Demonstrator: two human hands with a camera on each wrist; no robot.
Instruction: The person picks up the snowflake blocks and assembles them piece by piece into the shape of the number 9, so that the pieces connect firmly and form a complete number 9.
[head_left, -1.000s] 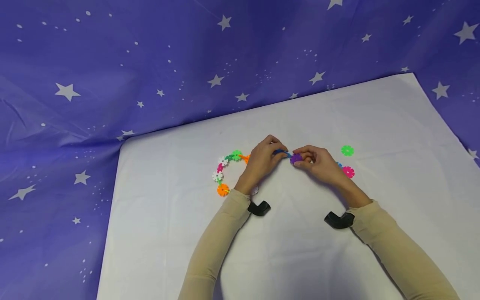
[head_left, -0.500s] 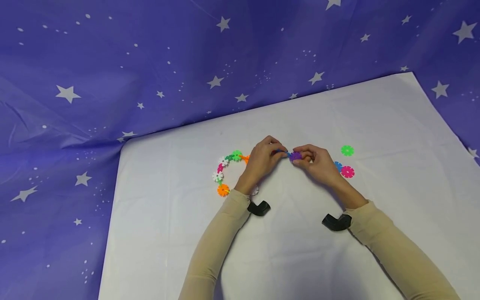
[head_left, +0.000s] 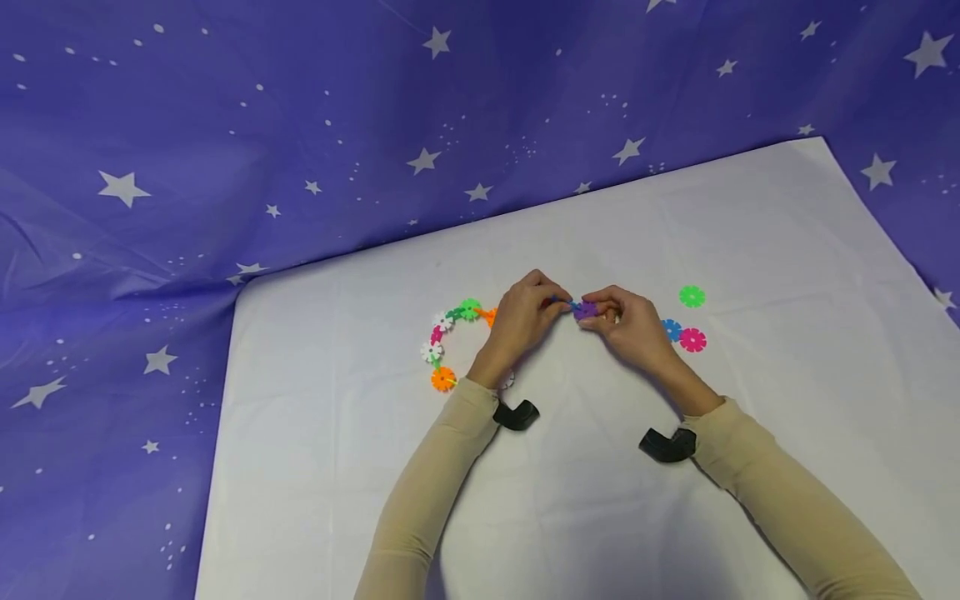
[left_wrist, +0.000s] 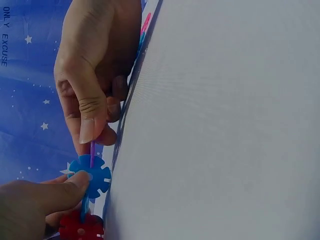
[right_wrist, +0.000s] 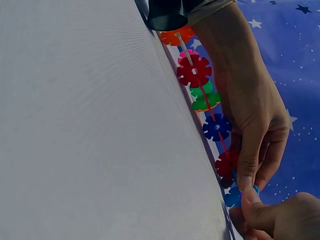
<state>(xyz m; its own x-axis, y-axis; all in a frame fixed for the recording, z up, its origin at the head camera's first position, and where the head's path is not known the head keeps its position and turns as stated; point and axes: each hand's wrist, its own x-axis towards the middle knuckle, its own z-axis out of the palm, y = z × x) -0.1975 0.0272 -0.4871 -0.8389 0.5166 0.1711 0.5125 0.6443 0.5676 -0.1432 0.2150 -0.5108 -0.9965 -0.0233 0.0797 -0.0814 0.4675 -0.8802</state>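
Between the fingertips of my left hand [head_left: 521, 318] I pinch a blue notched snowflake disc [left_wrist: 98, 176], the end piece of a chain of joined colored discs. My right hand [head_left: 636, 332] pinches a purple snowflake disc [head_left: 586, 311], whose edge meets the blue one; it appears edge-on in the left wrist view. A red disc [left_wrist: 80, 230] follows the blue in the chain. The chain curves left round an arc, past a green disc [head_left: 470, 309] and white ones to an orange disc [head_left: 443, 379]. My left hand and forearm hide part of it.
To the right of my right hand lie a loose green disc [head_left: 692, 297], a pink disc [head_left: 693, 340] and a blue disc [head_left: 672, 331] beside it. A white cloth [head_left: 570, 483] covers the table, with a purple star-patterned curtain [head_left: 315, 125] behind. Black mounts [head_left: 667, 445] stick out at both wrists.
The right hand has shifted slightly left with the purple disc, closer to the left hand. More of the loose blue disc shows beside the right hand. The left hand has kept its grip.
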